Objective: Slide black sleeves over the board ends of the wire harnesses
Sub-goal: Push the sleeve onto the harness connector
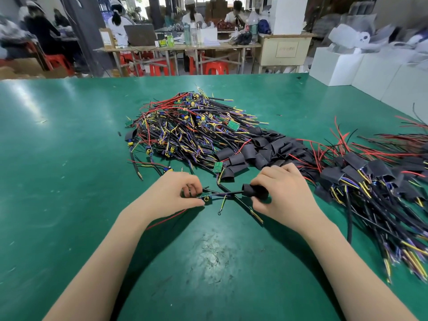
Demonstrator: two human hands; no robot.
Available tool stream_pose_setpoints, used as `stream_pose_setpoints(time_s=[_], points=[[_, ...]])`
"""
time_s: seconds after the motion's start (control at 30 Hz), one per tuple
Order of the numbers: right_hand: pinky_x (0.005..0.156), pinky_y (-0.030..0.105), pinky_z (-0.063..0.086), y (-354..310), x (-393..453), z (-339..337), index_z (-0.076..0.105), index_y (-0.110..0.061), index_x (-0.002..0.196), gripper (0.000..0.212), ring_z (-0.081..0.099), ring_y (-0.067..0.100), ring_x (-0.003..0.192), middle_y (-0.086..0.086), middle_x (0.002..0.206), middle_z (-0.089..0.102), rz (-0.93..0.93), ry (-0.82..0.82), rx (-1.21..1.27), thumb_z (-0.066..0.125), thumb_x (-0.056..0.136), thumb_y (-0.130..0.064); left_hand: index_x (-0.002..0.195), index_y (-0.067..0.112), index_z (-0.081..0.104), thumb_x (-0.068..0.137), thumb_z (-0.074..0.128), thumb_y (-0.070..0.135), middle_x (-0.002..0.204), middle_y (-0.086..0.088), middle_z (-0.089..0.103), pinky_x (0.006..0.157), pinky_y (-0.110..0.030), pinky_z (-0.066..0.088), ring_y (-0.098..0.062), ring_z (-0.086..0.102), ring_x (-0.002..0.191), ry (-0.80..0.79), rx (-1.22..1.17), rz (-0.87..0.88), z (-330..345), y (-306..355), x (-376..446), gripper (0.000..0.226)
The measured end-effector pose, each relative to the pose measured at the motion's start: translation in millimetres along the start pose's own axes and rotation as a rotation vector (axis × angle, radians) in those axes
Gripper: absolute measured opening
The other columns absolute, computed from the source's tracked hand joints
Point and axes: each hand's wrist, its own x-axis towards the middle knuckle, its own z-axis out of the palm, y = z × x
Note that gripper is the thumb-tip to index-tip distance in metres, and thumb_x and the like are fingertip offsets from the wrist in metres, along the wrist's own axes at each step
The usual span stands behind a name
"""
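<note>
Two bare hands meet low over our green matte worktop (69, 158), each busy with one wire harness. Our left hand (172, 193) pinches the small green circuit board (205, 195) at the harness end between thumb and curled fingers, a yellow-and-blue connector (206, 199) showing just under the thumb. Our right hand (281, 193) grips a black tubular sleeve (254, 191), fingers curled over it and thumb beneath, its open mouth facing the board. Between the two hands the thin black, purple and yellow wires (225, 194) of the harness run from the board into the sleeve, so the sleeve sits on the wires, well short of the board. A red wire (166, 220) trails out below our left wrist.

Beyond our hands lies a big tangled heap of unsleeved harnesses (185, 128) with green boards and yellow connectors. Just right of it, a cluster of loose black sleeves (261, 149) spreads across the worktop. Farther right, a pile of harnesses already wearing black sleeves (370, 181) fans toward the edge. White boxes (347, 66) stand at the far right corner, and people sit at tables with red stools in the blurred background.
</note>
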Motion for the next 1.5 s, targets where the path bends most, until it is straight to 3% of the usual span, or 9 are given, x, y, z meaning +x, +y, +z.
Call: stream_pose_setpoints(time_s=[0.17, 0.27, 0.43, 0.6, 0.83, 1.0, 1.2, 1.4, 1.5], points=[[0.073, 0.036, 0.042, -6, 1, 3, 0.068, -0.017, 0.082, 0.017, 0.06, 0.024, 0.079, -0.003, 0.079, 0.062, -0.065, 0.012, 0.027, 0.07, 0.068, -0.026, 0.087, 0.022, 0.071, 0.087, 0.072, 0.031, 0.083, 0.008, 0.069, 0.076, -0.027, 0.053, -0.004, 0.063, 0.078, -0.016, -0.111, -0.004, 8, 9, 2, 0.009], [0.074, 0.036, 0.042, -10, 2, 4, 0.067, -0.017, 0.086, 0.02, 0.058, 0.022, 0.082, -0.003, 0.084, 0.063, -0.138, 0.047, 0.099, 0.068, 0.069, -0.027, 0.084, 0.027, 0.069, 0.09, 0.066, 0.035, 0.079, 0.013, 0.069, 0.073, -0.026, 0.05, -0.002, 0.061, 0.073, -0.057, -0.2, -0.033, 11, 12, 4, 0.011], [0.071, 0.032, 0.039, -12, 2, 5, 0.069, -0.013, 0.089, 0.023, 0.057, 0.023, 0.078, -0.001, 0.088, 0.065, -0.161, 0.188, 0.198, 0.07, 0.069, -0.023, 0.084, 0.016, 0.07, 0.086, 0.068, 0.034, 0.068, 0.003, 0.065, 0.07, -0.028, 0.052, -0.013, 0.06, 0.065, -0.079, -0.513, -0.128, 13, 18, 6, 0.018], [0.067, 0.035, 0.041, -15, 3, 5, 0.069, -0.011, 0.09, 0.022, 0.056, 0.025, 0.078, 0.001, 0.089, 0.064, -0.182, 0.279, 0.179, 0.069, 0.071, -0.02, 0.078, 0.012, 0.069, 0.079, 0.071, 0.026, 0.066, -0.002, 0.062, 0.063, -0.018, 0.049, -0.013, 0.057, 0.062, -0.044, -0.788, -0.174, 17, 21, 6, 0.014], [0.07, 0.038, 0.044, -14, 1, 8, 0.071, -0.011, 0.096, 0.031, 0.057, 0.026, 0.079, 0.001, 0.09, 0.065, -0.084, 0.191, 0.249, 0.076, 0.069, -0.025, 0.084, 0.011, 0.068, 0.071, 0.081, 0.014, 0.076, 0.0, 0.066, 0.072, -0.016, 0.049, -0.009, 0.059, 0.069, 0.074, -0.697, -0.127, 15, 23, 5, 0.019], [0.071, 0.039, 0.045, -15, 0, 6, 0.071, -0.014, 0.096, 0.031, 0.057, 0.024, 0.081, -0.001, 0.09, 0.064, -0.074, 0.113, 0.333, 0.074, 0.068, -0.027, 0.087, 0.009, 0.068, 0.071, 0.082, 0.002, 0.079, -0.001, 0.067, 0.068, -0.017, 0.049, -0.009, 0.059, 0.072, 0.081, -0.627, -0.007, 12, 25, 4, 0.023], [0.071, 0.041, 0.045, -16, 0, 6, 0.071, -0.013, 0.093, 0.029, 0.056, 0.025, 0.079, -0.001, 0.088, 0.064, -0.073, 0.096, 0.36, 0.073, 0.068, -0.027, 0.089, 0.008, 0.068, 0.073, 0.082, 0.006, 0.085, -0.018, 0.068, 0.072, -0.024, 0.05, -0.014, 0.06, 0.074, 0.104, -0.618, -0.019, 11, 25, 4, 0.021], [0.071, 0.041, 0.044, -18, 0, 6, 0.07, -0.012, 0.096, 0.031, 0.056, 0.025, 0.08, 0.0, 0.091, 0.064, -0.092, 0.15, 0.33, 0.073, 0.068, -0.026, 0.084, 0.01, 0.069, 0.069, 0.082, 0.01, 0.081, -0.007, 0.067, 0.073, -0.02, 0.051, -0.011, 0.06, 0.072, 0.1, -0.68, -0.062, 11, 28, 4, 0.02], [0.073, 0.041, 0.045, -18, 0, 6, 0.07, -0.01, 0.099, 0.033, 0.057, 0.027, 0.081, 0.002, 0.093, 0.064, -0.083, 0.228, 0.319, 0.075, 0.07, -0.026, 0.079, 0.016, 0.071, 0.066, 0.082, 0.017, 0.075, 0.0, 0.067, 0.066, -0.013, 0.048, -0.006, 0.058, 0.066, 0.112, -0.727, -0.083, 9, 28, 3, 0.017]])
